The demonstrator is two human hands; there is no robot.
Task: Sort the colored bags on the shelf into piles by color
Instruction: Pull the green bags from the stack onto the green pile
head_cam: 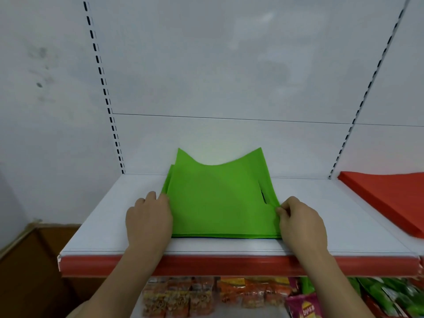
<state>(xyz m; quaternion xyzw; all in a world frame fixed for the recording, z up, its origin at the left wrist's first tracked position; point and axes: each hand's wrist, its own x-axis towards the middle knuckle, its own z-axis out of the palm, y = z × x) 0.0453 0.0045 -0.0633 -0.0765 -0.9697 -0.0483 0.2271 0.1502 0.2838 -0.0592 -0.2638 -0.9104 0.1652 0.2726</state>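
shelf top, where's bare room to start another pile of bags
Bare white shelf lies left of the green bags, and a strip between them and the red bags at right. The middle is crowded: left hand and right hand flank the green pile.

Both bare forearms reach up and forward, roughly parallel. Left hand (pixel 149 220) palm-down, fingers loosely curled, fingertips at the left edge of the green bag pile (pixel 220 198). Right hand (pixel 300 222) — fingers curled, thumb and forefinger pinching the pile's right edge.
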